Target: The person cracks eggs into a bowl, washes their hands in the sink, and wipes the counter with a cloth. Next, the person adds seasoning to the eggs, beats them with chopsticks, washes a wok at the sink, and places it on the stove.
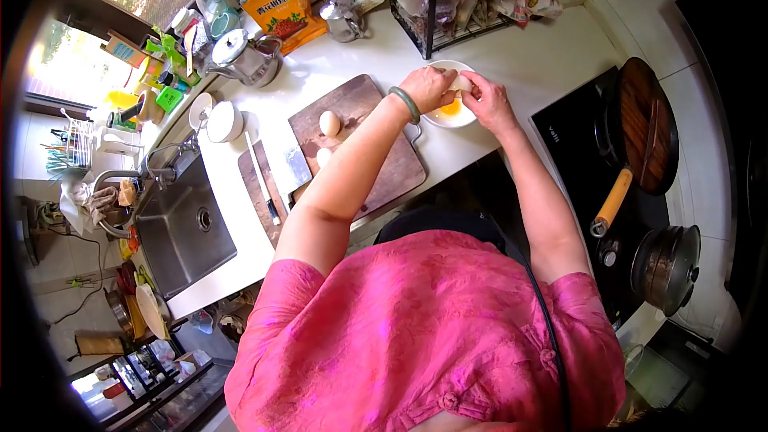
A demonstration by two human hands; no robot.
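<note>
The fingers of both hands are closed on a pale eggshell point(461, 85), the left hand point(432, 86) pinching it from one side and the right hand point(489, 101) from the other; whether it is in one piece or two cannot be told behind the fingertips. The two-sided hold probably keeps so thin a thing steady without crushing it. The shell is above a white bowl point(466, 121), in which yellow yolk point(450, 108) shows; held there, any drips would likely fall inside. The bowl stands on the counter point(512, 72) just beyond the board point(400, 162), within easy reach of both arms, which seems to be why it sits there. A green bangle point(405, 104) circles the left wrist. On the board lie a whole egg point(330, 123) and, partly hidden by the left forearm, what looks like another point(323, 157); the flat wood perhaps helps them stay put. A broad blade point(291, 168) lies at the board's left edge, apart from the bowl and so presumably out of the hands' way. Farther out, the sink point(180, 232) is to the left, and the stove point(560, 132) to the right bears a wooden-lidded pan point(650, 128) and a pot point(668, 272).
</note>
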